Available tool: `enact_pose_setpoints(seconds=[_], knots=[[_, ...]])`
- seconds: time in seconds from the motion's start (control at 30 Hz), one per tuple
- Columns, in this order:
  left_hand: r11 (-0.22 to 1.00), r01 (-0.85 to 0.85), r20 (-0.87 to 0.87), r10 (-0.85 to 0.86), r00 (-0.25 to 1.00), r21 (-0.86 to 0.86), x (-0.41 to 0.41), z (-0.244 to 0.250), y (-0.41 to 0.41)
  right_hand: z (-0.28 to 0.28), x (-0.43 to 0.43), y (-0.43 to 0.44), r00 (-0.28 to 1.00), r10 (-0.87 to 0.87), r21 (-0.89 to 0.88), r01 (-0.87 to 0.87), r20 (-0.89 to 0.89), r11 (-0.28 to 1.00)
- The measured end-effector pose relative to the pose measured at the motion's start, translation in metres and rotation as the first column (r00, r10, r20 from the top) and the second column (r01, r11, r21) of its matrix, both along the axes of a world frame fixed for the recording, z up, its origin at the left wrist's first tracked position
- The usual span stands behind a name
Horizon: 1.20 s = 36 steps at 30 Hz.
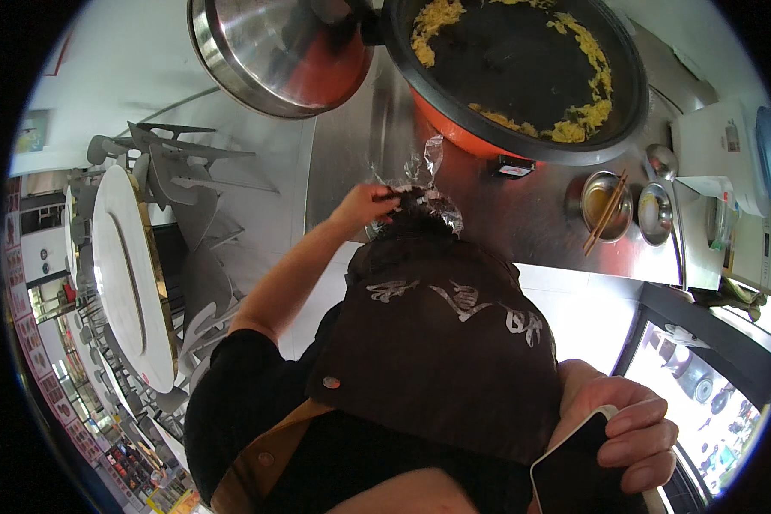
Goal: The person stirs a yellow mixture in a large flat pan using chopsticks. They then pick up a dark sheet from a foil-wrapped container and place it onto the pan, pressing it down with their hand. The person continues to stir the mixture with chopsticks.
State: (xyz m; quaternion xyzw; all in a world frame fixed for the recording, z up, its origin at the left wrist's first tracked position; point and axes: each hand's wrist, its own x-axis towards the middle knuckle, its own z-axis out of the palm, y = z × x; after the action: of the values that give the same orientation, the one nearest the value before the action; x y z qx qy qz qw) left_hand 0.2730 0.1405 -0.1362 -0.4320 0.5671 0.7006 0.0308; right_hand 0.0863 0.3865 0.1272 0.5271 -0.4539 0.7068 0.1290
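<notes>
My left hand (367,204) reaches to dark, shredded-looking stuff (417,215) in crumpled aluminium foil (446,209), beside the counter's near edge. Its fingers are bent at the left side; whether they grip any of it is unclear. At the lower right, my right hand (639,427) is shut on a flat dark phone-like object (584,466) with a pale rim. Beyond the foil stands a large round electric pan (514,70) with an orange outer side. Yellow cooked food, like scrambled egg (578,128), lies around its inner edge. My dark apron (437,360) fills the middle.
A shiny metal lid (283,58) stands at the pan's left. On the steel counter (520,218), at right, are a metal bowl (597,215) with chopsticks (604,218) across it, a smaller bowl (654,221) and a ladle (663,162). Round tables (112,276) and grey chairs (193,193) stand left.
</notes>
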Motion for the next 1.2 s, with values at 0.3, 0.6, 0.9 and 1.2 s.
enact_pose_setpoints(seconds=[0.3, 0.6, 0.9, 1.2], knots=[[0.983, -0.166, -0.204, 0.147, 0.968, -0.078, -0.004, -0.048, 0.028, -0.002, -0.003, 0.016, 0.998, -0.023, -0.029, 0.022, -0.052, 0.999], [0.929, -0.342, -0.249, 0.3, 0.921, -0.144, -0.011, -0.054, -0.004, 0.009, -0.008, 0.024, 0.991, -0.095, -0.064, 0.089, -0.095, 0.994], [0.852, -0.516, -0.221, 0.489, 0.844, -0.089, -0.013, -0.055, -0.047, 0.012, 0.002, 0.022, 0.983, -0.183, -0.087, 0.18, -0.03, 0.98], [0.802, -0.598, -0.323, 0.565, 0.759, -0.002, 0.011, -0.038, -0.057, 0.015, 0.009, -0.001, 0.986, 0.15, -0.386, -0.112, 0.071, 0.916]])
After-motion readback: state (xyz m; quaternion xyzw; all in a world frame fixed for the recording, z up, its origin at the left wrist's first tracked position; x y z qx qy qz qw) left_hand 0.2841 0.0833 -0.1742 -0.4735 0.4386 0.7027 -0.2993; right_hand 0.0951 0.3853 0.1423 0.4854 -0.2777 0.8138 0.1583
